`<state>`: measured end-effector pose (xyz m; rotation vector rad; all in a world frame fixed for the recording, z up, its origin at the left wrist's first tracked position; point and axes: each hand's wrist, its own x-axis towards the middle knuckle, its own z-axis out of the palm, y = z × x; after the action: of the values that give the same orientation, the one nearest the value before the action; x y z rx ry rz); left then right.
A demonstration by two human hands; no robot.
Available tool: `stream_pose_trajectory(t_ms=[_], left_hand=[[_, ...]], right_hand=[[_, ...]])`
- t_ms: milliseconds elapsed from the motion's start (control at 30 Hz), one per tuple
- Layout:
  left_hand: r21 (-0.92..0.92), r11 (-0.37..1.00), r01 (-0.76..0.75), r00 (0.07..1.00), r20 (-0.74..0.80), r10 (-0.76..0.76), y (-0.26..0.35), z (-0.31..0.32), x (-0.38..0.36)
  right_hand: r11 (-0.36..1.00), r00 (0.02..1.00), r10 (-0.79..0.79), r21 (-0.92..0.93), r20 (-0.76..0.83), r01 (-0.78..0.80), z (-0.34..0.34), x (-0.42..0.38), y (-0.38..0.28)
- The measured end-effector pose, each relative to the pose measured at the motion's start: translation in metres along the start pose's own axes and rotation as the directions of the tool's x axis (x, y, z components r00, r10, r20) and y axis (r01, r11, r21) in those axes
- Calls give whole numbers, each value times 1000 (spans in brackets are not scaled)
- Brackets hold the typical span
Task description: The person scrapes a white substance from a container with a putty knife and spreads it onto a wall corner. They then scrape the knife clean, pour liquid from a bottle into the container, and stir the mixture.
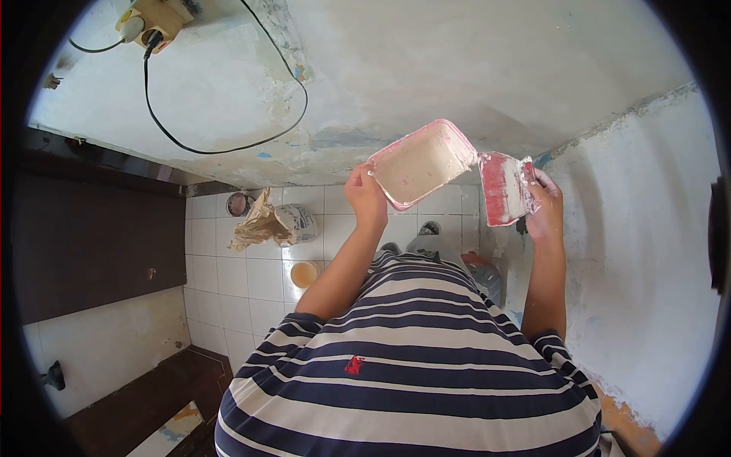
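Note:
My left hand (367,195) is closed on the near left corner of a pink rectangular tub (420,166), held out in front of my chest. Pale, creamy putty coats the inside of the tub and its rim. In my right hand (547,212) is a wide red putty knife (499,189), its blade smeared with white putty. The blade's upper left corner comes close to the tub's right corner. Putty is also caked along the handle side, near my fingers.
A plastered wall (426,61) rises ahead, and another wall (624,228) stands at my right. A socket block (156,23) with plugs and a black cable (304,107) is at upper left. On the tiled floor (263,278) stand an open paper bag (263,225), a bucket (298,223) and a cup (304,274).

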<state>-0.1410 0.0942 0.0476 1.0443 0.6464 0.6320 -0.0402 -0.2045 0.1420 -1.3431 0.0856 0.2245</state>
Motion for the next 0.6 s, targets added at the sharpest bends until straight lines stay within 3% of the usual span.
stream_pose_trajectory(t_ms=[33,100,233,400,533,600], left_hand=[[-9,1000,12,1000,1,-12,2,3,-2],[-17,1000,21,1000,0,-21,7,8,-6],[-29,998,-48,999,-20,47,13,8,-8],[14,988,-155,987,31,155,18,16,-16],[61,969,-239,969,79,234,20,18,-20],[82,959,-271,961,90,263,19,19,-19]], right_hand=[[1000,1000,-1,0,0,1,3,-1,-1],[976,989,-146,-168,-8,142,11,-3,-7],[936,984,-159,-329,-85,123,20,-9,-21],[831,987,-149,-534,53,155,33,-4,-23],[858,994,-93,-501,61,112,55,-8,-34],[866,986,-153,-472,64,165,58,-5,-42]])
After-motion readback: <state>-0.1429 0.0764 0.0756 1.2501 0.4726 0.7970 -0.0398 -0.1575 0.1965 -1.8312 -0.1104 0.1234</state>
